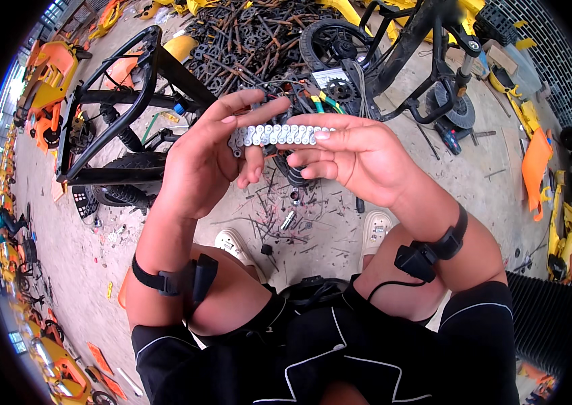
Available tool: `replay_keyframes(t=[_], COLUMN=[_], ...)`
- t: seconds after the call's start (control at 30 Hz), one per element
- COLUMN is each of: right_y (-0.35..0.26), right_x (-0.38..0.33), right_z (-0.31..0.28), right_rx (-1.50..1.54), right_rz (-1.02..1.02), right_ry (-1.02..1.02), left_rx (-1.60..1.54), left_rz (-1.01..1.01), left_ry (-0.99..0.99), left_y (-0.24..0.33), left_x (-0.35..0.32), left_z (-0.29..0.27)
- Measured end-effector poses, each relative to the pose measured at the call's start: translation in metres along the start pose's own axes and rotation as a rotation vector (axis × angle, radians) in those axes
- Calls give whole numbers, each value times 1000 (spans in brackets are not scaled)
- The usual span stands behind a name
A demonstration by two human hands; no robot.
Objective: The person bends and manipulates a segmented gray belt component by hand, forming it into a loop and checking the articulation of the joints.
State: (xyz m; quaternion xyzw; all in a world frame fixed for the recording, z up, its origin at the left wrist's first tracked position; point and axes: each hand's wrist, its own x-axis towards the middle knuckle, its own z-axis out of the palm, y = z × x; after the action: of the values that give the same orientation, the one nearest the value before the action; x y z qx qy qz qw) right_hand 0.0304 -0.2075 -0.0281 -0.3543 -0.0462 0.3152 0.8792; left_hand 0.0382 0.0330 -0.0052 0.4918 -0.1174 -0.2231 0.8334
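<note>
Concrete floor (97,270), silver chain (282,134) (probably) between hands (195,162) (377,160)

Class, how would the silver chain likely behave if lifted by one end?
The silver chain would probably droop, since its many short links look jointed. It may feel heavy for its size, as the links look metallic.

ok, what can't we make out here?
Head view, all:
- Silver chain: right end covered by the right hand.
- Distant person: hands too small to read, near left rim.
- Dark metal pile: lower parts buried under upper ones.
- Black ribbed object: right end lost in dark rim.
</note>
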Motion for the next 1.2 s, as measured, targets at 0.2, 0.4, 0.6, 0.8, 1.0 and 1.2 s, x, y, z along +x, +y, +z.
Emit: replay_keyframes(t=[0.2, 0.4, 0.6, 0.8, 1.0, 1.2], right_y=[-2, -1, 0, 1, 1, -1], right_x=[1, 3, 2, 2, 2, 2], right_z=[0, 2, -2, 0, 2, 0], right_rx=[54, 93, 113, 118, 116, 151], right_rz=[-28, -22, -35, -54, -63, -78], right_ry=[-56, -88, -120, -100, -67, -85], left_rx=[-126, -145, -95, -76, -13, 58], left_rz=[28, 48, 45, 152, 234, 303], left_ry=[-62, -63, -29, 19, 81, 74], left_y=[5, 9, 5, -4, -12, -16], left_x=[2, -1, -1, 0, 5, 6], left_z=[5, 6, 5, -4, -3, -2])
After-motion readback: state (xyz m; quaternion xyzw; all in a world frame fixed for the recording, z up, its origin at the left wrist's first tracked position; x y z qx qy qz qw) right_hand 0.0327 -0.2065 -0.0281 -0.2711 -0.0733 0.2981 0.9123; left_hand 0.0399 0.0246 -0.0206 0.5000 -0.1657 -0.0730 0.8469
